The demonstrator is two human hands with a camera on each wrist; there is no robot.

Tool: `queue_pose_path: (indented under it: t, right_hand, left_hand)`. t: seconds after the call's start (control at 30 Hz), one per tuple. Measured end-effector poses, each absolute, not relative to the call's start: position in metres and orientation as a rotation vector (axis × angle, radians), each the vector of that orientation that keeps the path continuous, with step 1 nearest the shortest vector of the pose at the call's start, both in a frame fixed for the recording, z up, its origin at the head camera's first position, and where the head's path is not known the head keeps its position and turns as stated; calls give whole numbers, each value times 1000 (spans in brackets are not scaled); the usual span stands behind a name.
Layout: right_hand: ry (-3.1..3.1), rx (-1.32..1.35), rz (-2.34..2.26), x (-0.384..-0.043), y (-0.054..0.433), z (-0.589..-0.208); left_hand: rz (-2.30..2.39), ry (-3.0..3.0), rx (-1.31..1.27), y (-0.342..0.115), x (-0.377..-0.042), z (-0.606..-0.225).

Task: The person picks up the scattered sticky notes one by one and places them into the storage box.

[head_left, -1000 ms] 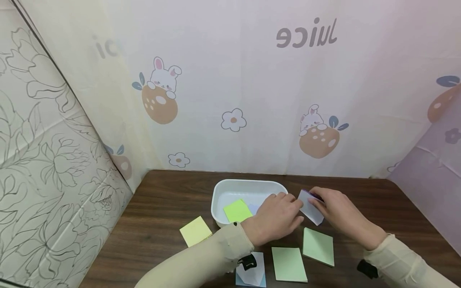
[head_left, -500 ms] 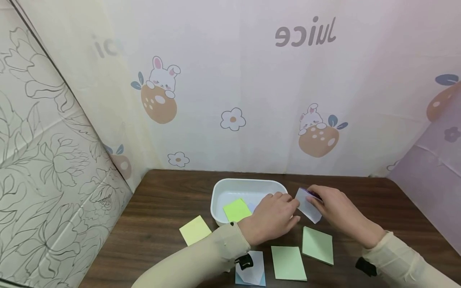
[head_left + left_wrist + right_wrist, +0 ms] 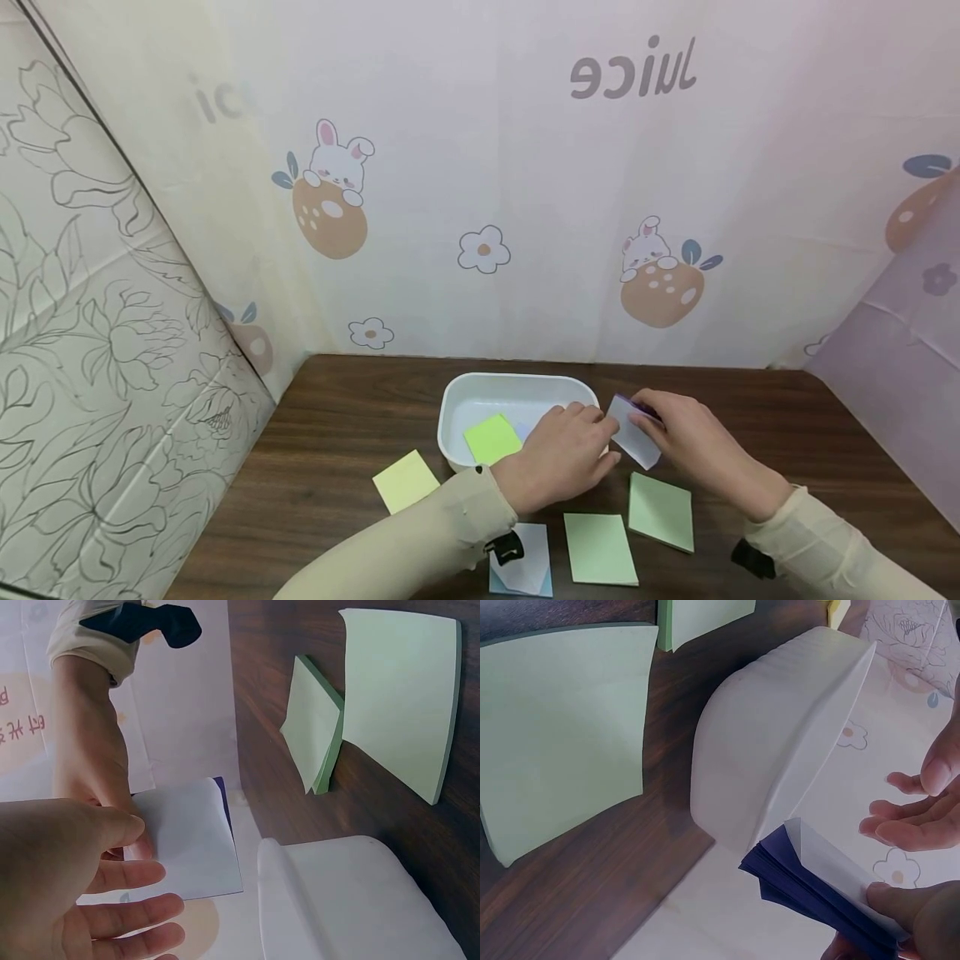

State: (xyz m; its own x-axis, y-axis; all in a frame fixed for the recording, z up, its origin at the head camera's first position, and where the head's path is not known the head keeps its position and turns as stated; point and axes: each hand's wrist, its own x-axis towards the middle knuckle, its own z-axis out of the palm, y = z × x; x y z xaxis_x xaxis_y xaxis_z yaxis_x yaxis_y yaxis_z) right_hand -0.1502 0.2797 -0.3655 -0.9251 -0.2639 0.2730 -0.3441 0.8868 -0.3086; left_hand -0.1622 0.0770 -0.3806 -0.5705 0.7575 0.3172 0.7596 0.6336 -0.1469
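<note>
My right hand [image 3: 693, 437] pinches a pad of sticky notes [image 3: 632, 433] between thumb and fingers. In the right wrist view, the pad's dark blue sheets [image 3: 802, 889] are fanned a little, with a pale sheet on the outside. My left hand [image 3: 561, 454] hovers at the right end of the white plastic tub [image 3: 517, 379], close to the pad. Its fingers are loosely extended and spread, and the right wrist view shows a gap between them and the pad. A bright green sticky note [image 3: 491, 439] lies in the tub, beside a pale bluish piece partly hidden by my left hand.
Two pale green pads [image 3: 600, 548] lie at the front right of the dark wooden table [image 3: 360, 400]. A yellow pad [image 3: 405, 482] sits left of the tub. Under my left wrist lies a blue pad [image 3: 522, 579] with a whitish top. Patterned curtains [image 3: 420, 167] surround the table.
My right hand has drifted slightly left with the pad, towards my left hand. The left hand has shifted slightly left, and its fingers stay loosely extended.
</note>
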Motion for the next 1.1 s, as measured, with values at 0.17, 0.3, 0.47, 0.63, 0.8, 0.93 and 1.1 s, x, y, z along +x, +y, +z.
queue_pose_path:
  t: [0.17, 0.3, 0.47, 0.63, 0.8, 0.93, 1.1]
  right_hand:
    - [-2834, 478, 533, -150, 276, -366]
    - [-2817, 491, 530, -151, 274, -365]
    - [-2794, 513, 531, -152, 270, -365]
    - [-2804, 519, 541, -153, 268, -366]
    - [-2803, 529, 536, -153, 265, -366]
    - [-2800, 537, 541, -155, 263, -365]
    - [-2796, 547, 540, -156, 261, -364]
  left_hand:
    - [-19, -2503, -1200, 74, -164, -381]
    - [-23, -2491, -1191, 72, -165, -381]
    - [-29, -2484, -1189, 69, -165, -382]
    - [-44, -2484, -1177, 67, -167, -384]
    - [-43, -2470, -1169, 65, -168, -386]
    - [-46, -2471, -1165, 63, -169, -386]
    - [-55, -2513, -1171, 61, -170, -386]
